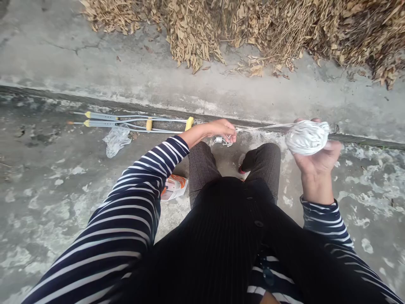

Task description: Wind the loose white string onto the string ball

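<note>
A wound bundle of white cord (pixel 307 137) rests in my right hand (pixel 316 162), whose fingers curl around it from behind and below. From the bundle a strand runs taut leftward to my left hand (pixel 224 128), which pinches it with the fingers closed. Below the left hand some loose cord (pixel 227 142) dangles or lies beyond it; I cannot tell which. Close by is a small white wound piece (pixel 218 139), partly covered by the hand.
Crutches (pixel 136 122) with yellow pads lie along the foot of a concrete ledge (pixel 142 80). A clear plastic bag (pixel 116 141) is beside them. An orange-and-white packet (pixel 174 187) lies near my left leg. Dry leaves (pixel 202 33) cover the ledge's far side.
</note>
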`<state>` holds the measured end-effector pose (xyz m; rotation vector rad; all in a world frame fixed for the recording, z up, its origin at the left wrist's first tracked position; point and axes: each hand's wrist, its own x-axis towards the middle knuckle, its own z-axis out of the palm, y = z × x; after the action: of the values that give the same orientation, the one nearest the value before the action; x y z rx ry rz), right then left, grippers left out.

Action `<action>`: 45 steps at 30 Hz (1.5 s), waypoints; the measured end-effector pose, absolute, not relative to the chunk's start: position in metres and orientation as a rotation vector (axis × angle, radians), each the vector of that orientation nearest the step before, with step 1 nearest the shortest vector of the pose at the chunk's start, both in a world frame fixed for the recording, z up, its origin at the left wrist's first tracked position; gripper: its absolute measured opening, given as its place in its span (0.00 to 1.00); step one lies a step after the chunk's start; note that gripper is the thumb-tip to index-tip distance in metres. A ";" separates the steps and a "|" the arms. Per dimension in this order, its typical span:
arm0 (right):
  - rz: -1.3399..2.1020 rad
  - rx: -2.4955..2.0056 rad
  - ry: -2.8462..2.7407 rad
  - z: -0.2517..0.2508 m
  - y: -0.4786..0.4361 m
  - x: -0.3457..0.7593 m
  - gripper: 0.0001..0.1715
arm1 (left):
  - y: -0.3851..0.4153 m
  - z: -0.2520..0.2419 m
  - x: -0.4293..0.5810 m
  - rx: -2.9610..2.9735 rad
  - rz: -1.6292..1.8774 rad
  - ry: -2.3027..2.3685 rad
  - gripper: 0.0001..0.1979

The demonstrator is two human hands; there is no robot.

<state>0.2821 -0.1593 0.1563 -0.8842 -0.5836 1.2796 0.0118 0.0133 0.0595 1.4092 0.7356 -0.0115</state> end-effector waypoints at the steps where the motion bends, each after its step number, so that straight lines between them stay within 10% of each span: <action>1: 1.265 -0.888 -0.590 0.158 -0.160 0.285 0.26 | 0.014 0.054 0.008 1.383 0.003 0.723 0.11; 9: 1.352 -0.938 -0.553 0.136 -0.167 0.289 0.23 | 0.024 0.021 0.010 1.583 0.141 0.879 0.06; 15: 1.467 -0.913 -0.512 0.131 -0.158 0.264 0.25 | -0.016 0.023 0.065 1.448 0.276 0.662 0.25; 35: 1.180 -0.899 -0.499 0.143 -0.129 0.274 0.30 | -0.065 -0.002 0.019 1.691 -0.149 0.818 0.13; 42: 1.227 -1.061 -0.753 0.124 -0.128 0.247 0.32 | -0.063 0.027 0.056 1.714 0.544 0.819 0.38; 45: 1.249 -1.057 -0.813 0.126 -0.133 0.235 0.31 | -0.063 0.041 0.070 1.532 0.688 0.827 0.26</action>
<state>0.2348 -0.1332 0.1260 -1.0566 -0.8132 1.2493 0.0701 -0.0634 0.0409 1.5318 0.8274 0.6883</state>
